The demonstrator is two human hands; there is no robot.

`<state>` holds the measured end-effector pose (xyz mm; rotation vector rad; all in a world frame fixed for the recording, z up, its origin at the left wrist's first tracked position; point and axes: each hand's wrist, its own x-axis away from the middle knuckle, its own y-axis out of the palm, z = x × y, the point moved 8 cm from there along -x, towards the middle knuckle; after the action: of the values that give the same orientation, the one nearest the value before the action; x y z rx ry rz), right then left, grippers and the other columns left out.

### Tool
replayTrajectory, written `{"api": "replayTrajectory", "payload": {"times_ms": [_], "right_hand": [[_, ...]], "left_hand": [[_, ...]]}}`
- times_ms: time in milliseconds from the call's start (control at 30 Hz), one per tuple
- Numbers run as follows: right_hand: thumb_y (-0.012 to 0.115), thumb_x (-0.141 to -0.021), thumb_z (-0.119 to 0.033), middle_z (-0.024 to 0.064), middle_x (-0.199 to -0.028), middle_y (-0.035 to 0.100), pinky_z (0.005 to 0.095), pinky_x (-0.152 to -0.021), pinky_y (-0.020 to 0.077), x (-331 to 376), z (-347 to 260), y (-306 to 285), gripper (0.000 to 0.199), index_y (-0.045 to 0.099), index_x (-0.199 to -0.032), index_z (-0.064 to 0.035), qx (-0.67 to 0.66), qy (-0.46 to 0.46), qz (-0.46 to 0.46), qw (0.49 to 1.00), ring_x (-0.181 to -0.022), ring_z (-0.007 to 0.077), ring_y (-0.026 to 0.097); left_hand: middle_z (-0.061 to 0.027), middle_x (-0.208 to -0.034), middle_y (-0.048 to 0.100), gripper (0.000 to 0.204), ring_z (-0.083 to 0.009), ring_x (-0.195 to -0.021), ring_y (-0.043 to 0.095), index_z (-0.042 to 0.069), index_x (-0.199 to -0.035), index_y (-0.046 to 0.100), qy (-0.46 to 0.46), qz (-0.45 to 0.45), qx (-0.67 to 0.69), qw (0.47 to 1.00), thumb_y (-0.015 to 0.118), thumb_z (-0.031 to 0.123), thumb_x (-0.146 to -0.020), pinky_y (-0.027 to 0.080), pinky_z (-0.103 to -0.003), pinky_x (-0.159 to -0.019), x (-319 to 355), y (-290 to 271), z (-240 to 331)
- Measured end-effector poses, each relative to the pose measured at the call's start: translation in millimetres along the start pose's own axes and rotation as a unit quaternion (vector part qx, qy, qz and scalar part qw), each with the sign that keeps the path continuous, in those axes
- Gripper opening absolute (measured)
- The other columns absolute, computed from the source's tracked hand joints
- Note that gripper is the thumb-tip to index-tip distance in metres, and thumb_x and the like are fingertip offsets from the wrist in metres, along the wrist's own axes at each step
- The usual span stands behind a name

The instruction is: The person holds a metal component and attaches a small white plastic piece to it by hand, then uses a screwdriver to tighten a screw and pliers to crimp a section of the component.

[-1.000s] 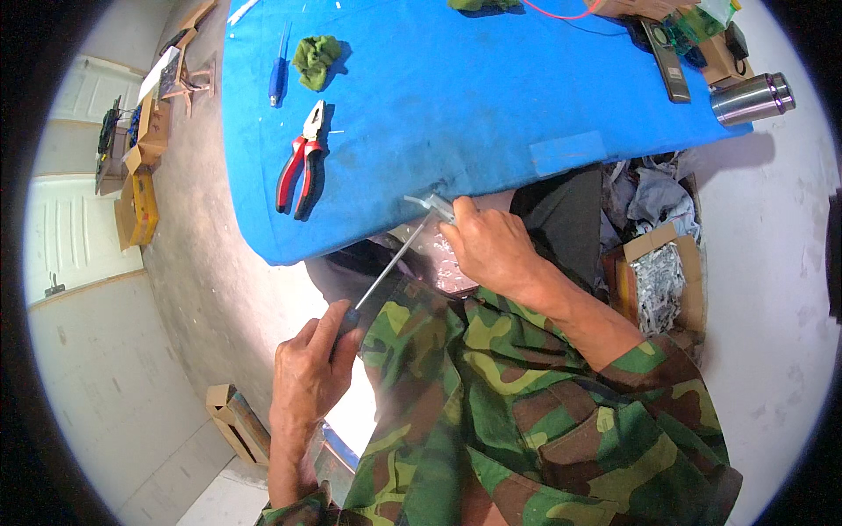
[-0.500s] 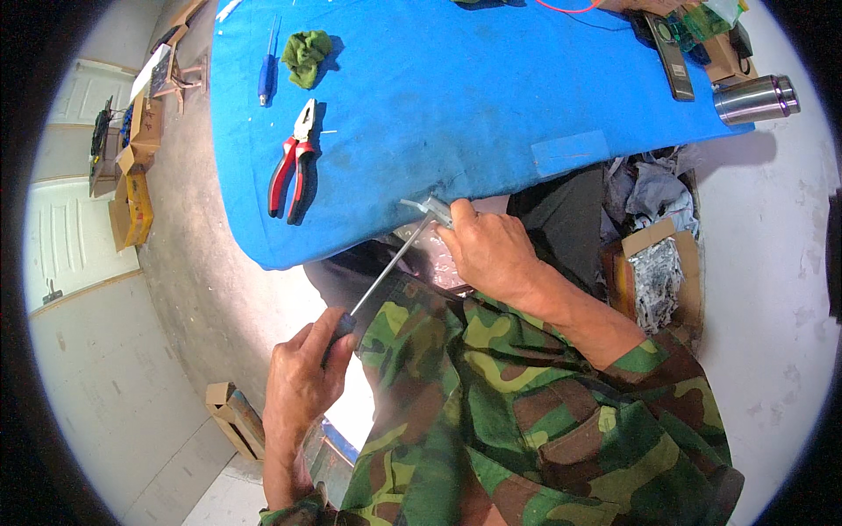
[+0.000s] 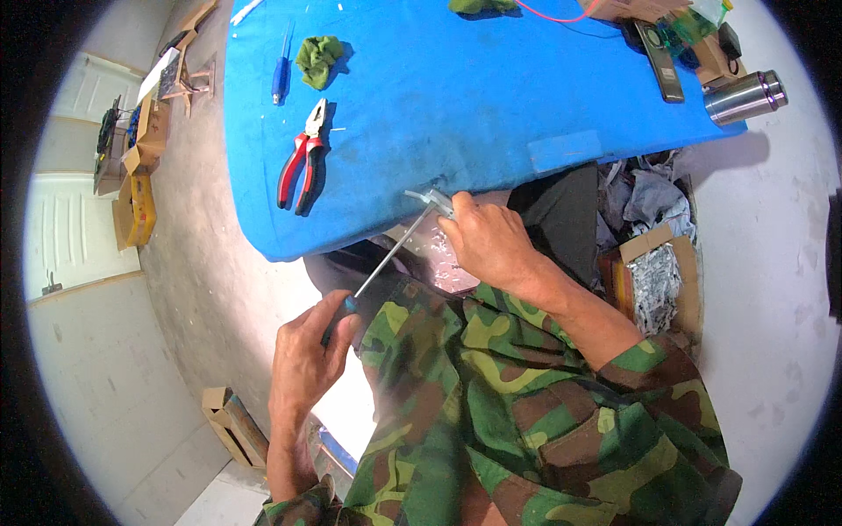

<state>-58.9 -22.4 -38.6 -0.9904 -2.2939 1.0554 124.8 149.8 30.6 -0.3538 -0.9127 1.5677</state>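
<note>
My left hand (image 3: 307, 355) is closed round the dark handle of a screwdriver (image 3: 392, 256). Its long metal shaft slants up to the right, and the tip meets a small grey piece (image 3: 432, 202) with a pale, thin end sticking out to the left. Pinched in my right hand (image 3: 491, 238), that piece sits at the front edge of the blue-covered table (image 3: 412, 105); my fingers hide part of it. Red-and-black pliers (image 3: 303, 162) lie on the cloth, left of the piece. Beyond them are a blue-handled screwdriver (image 3: 281, 77) and a crumpled green rag (image 3: 319, 61).
At the table's right end lie a steel flask (image 3: 745, 97) and a dark, flat device (image 3: 660, 61). An open carton (image 3: 656, 280) of silvery scraps stands on the floor at right. Another cardboard box (image 3: 235, 427) is at lower left. Pale bits lie below the table edge.
The table and the things on it have shifted slightly in the picture, mostly as the view moved. Both hands keep their grips, and the screwdriver tip stays against the grey piece.
</note>
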Motion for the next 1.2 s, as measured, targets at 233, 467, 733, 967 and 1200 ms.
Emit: {"api": "replayTrajectory", "payload": {"times_ms": [233,467,733,967,1200], "right_hand": [[0.066,-0.101,-0.025,0.0274,-0.070,0.068,0.0586,-0.065,0.0533,0,1,1,0.030,0.058,-0.095,0.0038,-0.008,0.010,-0.001,1.000,-0.069,0.0486,0.069],[0.065,-0.101,-0.022,0.0275,-0.070,0.067,0.0587,-0.065,0.0531,-1,-1,-1,0.028,0.057,-0.096,0.0043,-0.017,0.014,-0.019,1.000,-0.069,0.0490,0.069],[0.065,-0.101,-0.022,0.0273,-0.070,0.067,0.0584,-0.064,0.0532,-2,2,5,0.028,0.056,-0.096,0.0039,-0.023,0.013,-0.024,0.999,-0.069,0.0488,0.069],[0.065,-0.101,-0.022,0.0273,-0.070,0.067,0.0580,-0.064,0.0538,-1,3,1,0.028,0.057,-0.097,0.0039,-0.013,0.026,-0.035,0.999,-0.069,0.0484,0.069],[0.065,-0.101,-0.023,0.0284,-0.072,0.068,0.0593,-0.066,0.0534,-1,1,5,0.029,0.058,-0.096,0.0043,0.000,0.022,-0.020,1.000,-0.070,0.0496,0.069]], "left_hand": [[-0.0150,-0.085,0.072,0.031,-0.0295,-0.063,0.069,0.008,-0.126,0.067,0.044,0.022,-0.109,0.993,0.073,0.016,-0.097,0.054,-0.042,-0.057,4,-7,17],[-0.0142,-0.083,0.071,0.033,-0.0329,-0.062,0.070,0.008,-0.127,0.066,0.048,0.009,-0.140,0.989,0.074,0.015,-0.095,0.056,-0.045,-0.056,4,-7,21],[-0.0158,-0.086,0.072,0.028,-0.0286,-0.064,0.070,0.006,-0.124,0.067,0.024,-0.008,-0.085,0.996,0.071,0.013,-0.098,0.056,-0.041,-0.059,0,-6,15],[-0.0200,-0.084,0.074,0.030,-0.0314,-0.064,0.073,0.000,-0.123,0.069,0.015,-0.052,-0.006,0.999,0.069,0.021,-0.101,0.055,-0.041,-0.059,-9,-5,4],[-0.0123,-0.068,0.066,0.033,-0.0179,-0.055,0.061,-0.002,-0.119,0.072,-0.022,-0.035,0.085,0.996,0.066,0.026,-0.104,0.047,-0.033,-0.053,-3,8,-25]]}}
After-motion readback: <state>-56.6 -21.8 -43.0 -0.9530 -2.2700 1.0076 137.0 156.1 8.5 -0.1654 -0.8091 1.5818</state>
